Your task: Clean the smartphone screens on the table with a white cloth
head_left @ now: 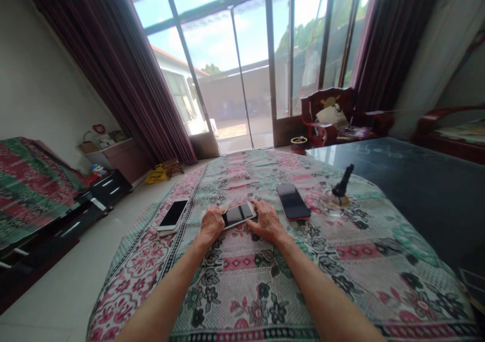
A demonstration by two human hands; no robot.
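A white-framed phone [238,213] lies face up in the middle of a floral cloth [265,281] spread over a table. My left hand [212,223] grips its left end with curled fingers. My right hand [267,221] holds its right end, fingers bent over the edge. A second white phone [173,214] lies to the left of my hands. A red-edged phone [293,201] lies to the right. Beyond that one a black handle stands in a clear glass dish [338,196].
The dark glossy tabletop [424,190] shows bare at the right. Red wooden chairs [326,114] stand by the glass doors behind. A low dark cabinet [76,205] and a patterned bedspread [26,190] are at the left, with pale floor tiles between.
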